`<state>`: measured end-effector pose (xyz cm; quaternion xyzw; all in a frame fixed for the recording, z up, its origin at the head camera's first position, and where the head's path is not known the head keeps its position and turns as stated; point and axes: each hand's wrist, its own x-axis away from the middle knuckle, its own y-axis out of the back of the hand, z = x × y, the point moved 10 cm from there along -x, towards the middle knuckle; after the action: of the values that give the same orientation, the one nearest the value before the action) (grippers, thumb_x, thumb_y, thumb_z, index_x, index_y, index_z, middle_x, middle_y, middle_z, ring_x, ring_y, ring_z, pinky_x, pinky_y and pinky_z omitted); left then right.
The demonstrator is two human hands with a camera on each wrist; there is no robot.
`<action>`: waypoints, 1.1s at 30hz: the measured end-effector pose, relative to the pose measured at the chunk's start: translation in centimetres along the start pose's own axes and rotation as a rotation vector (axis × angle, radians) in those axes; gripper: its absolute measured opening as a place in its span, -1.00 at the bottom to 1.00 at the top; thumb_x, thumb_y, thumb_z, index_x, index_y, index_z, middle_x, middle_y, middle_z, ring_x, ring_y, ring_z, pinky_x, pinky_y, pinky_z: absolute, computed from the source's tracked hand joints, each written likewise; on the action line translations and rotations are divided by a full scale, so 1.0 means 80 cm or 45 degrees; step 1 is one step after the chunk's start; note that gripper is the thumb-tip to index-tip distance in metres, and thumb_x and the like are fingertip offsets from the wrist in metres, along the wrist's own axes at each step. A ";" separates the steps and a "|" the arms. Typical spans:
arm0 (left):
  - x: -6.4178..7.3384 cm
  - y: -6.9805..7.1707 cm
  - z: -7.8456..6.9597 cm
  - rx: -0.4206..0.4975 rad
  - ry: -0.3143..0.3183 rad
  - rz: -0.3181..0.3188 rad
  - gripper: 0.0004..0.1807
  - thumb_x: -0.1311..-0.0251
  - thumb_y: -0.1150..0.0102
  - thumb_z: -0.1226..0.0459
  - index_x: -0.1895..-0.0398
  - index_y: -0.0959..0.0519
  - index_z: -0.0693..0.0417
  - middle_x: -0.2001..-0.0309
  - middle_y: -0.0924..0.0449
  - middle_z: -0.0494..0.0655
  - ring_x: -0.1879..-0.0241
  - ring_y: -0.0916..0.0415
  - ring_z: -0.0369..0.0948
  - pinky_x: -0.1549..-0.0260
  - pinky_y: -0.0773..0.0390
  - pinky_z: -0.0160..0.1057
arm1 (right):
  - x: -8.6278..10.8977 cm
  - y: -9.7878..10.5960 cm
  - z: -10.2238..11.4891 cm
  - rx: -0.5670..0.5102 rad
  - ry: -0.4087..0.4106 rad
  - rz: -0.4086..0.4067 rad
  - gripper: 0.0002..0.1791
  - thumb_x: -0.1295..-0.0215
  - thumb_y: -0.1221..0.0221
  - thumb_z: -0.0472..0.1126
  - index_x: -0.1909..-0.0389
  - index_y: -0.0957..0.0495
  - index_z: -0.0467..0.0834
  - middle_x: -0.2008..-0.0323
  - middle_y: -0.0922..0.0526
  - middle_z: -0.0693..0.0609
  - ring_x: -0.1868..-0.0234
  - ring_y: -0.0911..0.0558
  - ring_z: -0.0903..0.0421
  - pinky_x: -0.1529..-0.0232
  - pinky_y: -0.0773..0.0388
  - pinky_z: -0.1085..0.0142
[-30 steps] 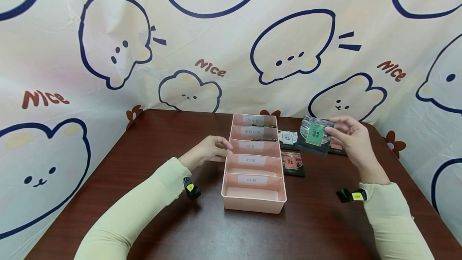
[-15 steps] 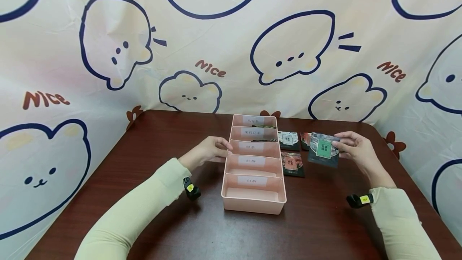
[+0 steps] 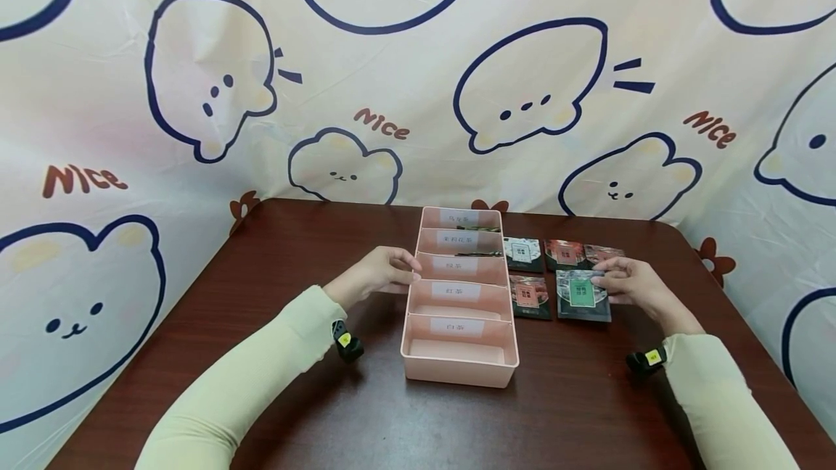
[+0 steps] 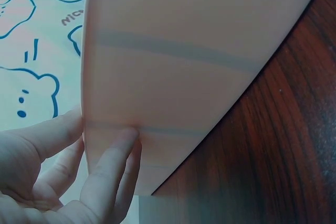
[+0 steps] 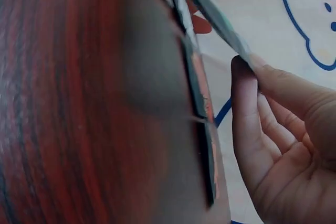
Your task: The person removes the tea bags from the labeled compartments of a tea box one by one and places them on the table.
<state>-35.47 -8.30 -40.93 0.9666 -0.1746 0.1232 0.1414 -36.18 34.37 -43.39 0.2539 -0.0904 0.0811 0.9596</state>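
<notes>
A long pink divided box (image 3: pixel 459 374) stands on the table, with a white paper label in each compartment. My left hand (image 3: pixel 382 272) holds its left side wall: in the left wrist view fingertips (image 4: pixel 128 136) lie on the outer wall and another digit passes behind the rim. My right hand (image 3: pixel 630 285) pinches a tea sachet (image 3: pixel 583 294) with a green label by its right edge, between thumb and index finger. The sachet is low over the table, right of the box. Thin dark sachet edges (image 3: pixel 479 254) show in the two farthest compartments; the three nearer ones show bare floors or walls.
Right of the box lie a white-labelled sachet (image 3: pixel 522 252), a red sachet (image 3: pixel 565 254), another reddish sachet (image 3: pixel 602 253) partly behind my right hand, and a red-labelled sachet (image 3: pixel 530 296) against the box. A cartoon-print cloth (image 3: pixel 418 78) hangs behind the dark wooden table (image 3: pixel 313 412).
My right hand has lowered the green-labelled sachet toward the table and nearer to me, uncovering the red sachets behind it. My left hand and the box have stayed put.
</notes>
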 end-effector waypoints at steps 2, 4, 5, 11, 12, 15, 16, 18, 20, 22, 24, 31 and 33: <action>0.000 0.000 0.000 0.001 0.002 0.000 -0.81 -0.13 -0.30 0.44 0.18 -0.57 0.26 0.07 -0.53 0.14 0.19 -0.59 -0.10 0.06 -0.65 -0.03 | -0.003 -0.004 -0.003 0.013 -0.011 0.016 -0.37 -0.27 -0.28 -0.06 -0.18 -0.34 -0.39 0.25 -0.69 0.07 0.34 -0.62 0.27 0.30 -0.71 0.29; -0.001 0.000 0.000 -0.004 0.003 0.000 -0.81 -0.13 -0.30 0.44 0.18 -0.57 0.25 0.09 -0.53 0.13 0.20 -0.60 -0.10 0.09 -0.67 -0.06 | -0.006 -0.007 -0.004 0.025 -0.008 0.031 -0.38 -0.27 -0.27 -0.08 -0.17 -0.35 -0.40 0.29 -0.69 0.08 0.34 -0.62 0.28 0.31 -0.71 0.28; -0.001 0.000 0.000 -0.004 0.003 0.000 -0.80 -0.13 -0.31 0.44 0.18 -0.57 0.25 0.09 -0.54 0.13 0.21 -0.60 -0.10 0.10 -0.67 -0.07 | -0.008 -0.008 -0.006 0.029 -0.008 0.036 -0.39 -0.26 -0.28 -0.08 -0.16 -0.36 -0.41 0.30 -0.69 0.08 0.34 -0.62 0.28 0.31 -0.71 0.27; 0.000 0.001 -0.001 -0.013 0.005 -0.001 -0.79 -0.13 -0.30 0.44 0.16 -0.57 0.27 0.09 -0.52 0.13 0.21 -0.59 -0.10 0.11 -0.68 -0.07 | -0.014 -0.014 -0.011 0.108 -0.027 0.049 -0.45 -0.23 -0.31 -0.11 -0.09 -0.43 -0.41 0.31 -0.71 0.03 0.36 -0.63 0.22 0.35 -0.71 0.24; 0.000 0.001 -0.001 -0.013 0.008 -0.001 -0.79 -0.13 -0.30 0.44 0.16 -0.57 0.26 0.09 -0.52 0.13 0.21 -0.59 -0.10 0.10 -0.68 -0.07 | -0.015 -0.015 -0.012 0.119 -0.038 0.048 -0.46 -0.24 -0.30 -0.12 -0.08 -0.44 -0.40 0.32 -0.71 0.03 0.37 -0.63 0.20 0.36 -0.70 0.24; 0.000 0.001 0.000 -0.010 0.010 -0.001 -0.79 -0.13 -0.30 0.45 0.16 -0.57 0.27 0.09 -0.52 0.13 0.21 -0.59 -0.10 0.10 -0.67 -0.07 | -0.015 -0.017 -0.012 0.153 -0.058 0.054 -0.51 -0.25 -0.28 -0.15 -0.06 -0.44 -0.40 0.36 -0.69 0.05 0.40 -0.61 0.16 0.38 -0.70 0.23; 0.000 0.001 0.000 -0.006 0.011 -0.001 -0.79 -0.13 -0.30 0.45 0.16 -0.57 0.27 0.10 -0.52 0.13 0.21 -0.59 -0.10 0.10 -0.67 -0.07 | -0.016 -0.018 -0.013 0.160 -0.070 0.049 -0.53 -0.26 -0.28 -0.16 -0.05 -0.44 -0.39 0.36 -0.68 0.06 0.41 -0.61 0.15 0.37 -0.70 0.23; -0.001 0.001 0.000 -0.005 0.011 -0.001 -0.79 -0.13 -0.30 0.45 0.17 -0.57 0.27 0.10 -0.52 0.13 0.22 -0.59 -0.10 0.10 -0.67 -0.06 | -0.016 -0.019 -0.013 0.185 -0.085 0.038 -0.54 -0.26 -0.28 -0.16 -0.03 -0.46 -0.38 0.36 -0.66 0.05 0.39 -0.60 0.14 0.36 -0.70 0.22; -0.001 0.001 0.000 -0.003 0.008 0.002 -0.79 -0.13 -0.30 0.45 0.17 -0.57 0.27 0.11 -0.52 0.12 0.22 -0.59 -0.11 0.10 -0.67 -0.06 | -0.016 -0.019 -0.014 0.210 -0.100 0.022 -0.56 -0.25 -0.28 -0.14 -0.02 -0.48 -0.36 0.34 -0.64 0.04 0.37 -0.58 0.13 0.35 -0.70 0.22; -0.002 0.001 0.001 0.001 0.010 0.002 -0.80 -0.13 -0.31 0.44 0.17 -0.57 0.26 0.12 -0.53 0.11 0.22 -0.59 -0.11 0.09 -0.67 -0.06 | -0.017 -0.019 -0.014 0.228 -0.115 0.000 -0.57 -0.24 -0.29 -0.13 0.00 -0.49 -0.33 0.33 -0.63 0.02 0.35 -0.57 0.12 0.34 -0.70 0.21; -0.002 0.000 0.001 -0.002 0.007 0.003 -0.80 -0.13 -0.30 0.44 0.17 -0.57 0.26 0.12 -0.53 0.11 0.22 -0.59 -0.12 0.09 -0.67 -0.05 | -0.017 -0.019 -0.012 0.244 -0.118 -0.014 -0.59 -0.24 -0.29 -0.13 0.02 -0.50 -0.33 0.33 -0.61 0.00 0.34 -0.56 0.12 0.33 -0.70 0.20; -0.001 0.001 0.001 -0.001 0.008 -0.009 -0.80 -0.12 -0.32 0.44 0.19 -0.57 0.25 0.09 -0.52 0.13 0.20 -0.59 -0.10 0.07 -0.66 -0.03 | -0.017 -0.020 -0.011 0.273 -0.128 -0.034 -0.63 -0.23 -0.31 -0.15 0.07 -0.52 -0.31 0.34 -0.55 -0.03 0.32 -0.57 0.11 0.33 -0.71 0.19; -0.001 0.001 0.001 -0.001 0.010 -0.013 -0.81 -0.12 -0.32 0.44 0.19 -0.58 0.25 0.09 -0.52 0.13 0.20 -0.59 -0.10 0.08 -0.66 -0.04 | -0.017 -0.021 -0.010 0.271 -0.133 -0.032 -0.63 -0.23 -0.31 -0.16 0.07 -0.51 -0.31 0.34 -0.54 -0.04 0.32 -0.57 0.09 0.33 -0.71 0.19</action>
<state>-35.56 -8.36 -41.02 0.9669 -0.1693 0.1264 0.1432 -37.08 33.21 -45.17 0.3594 -0.1282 0.0650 0.9221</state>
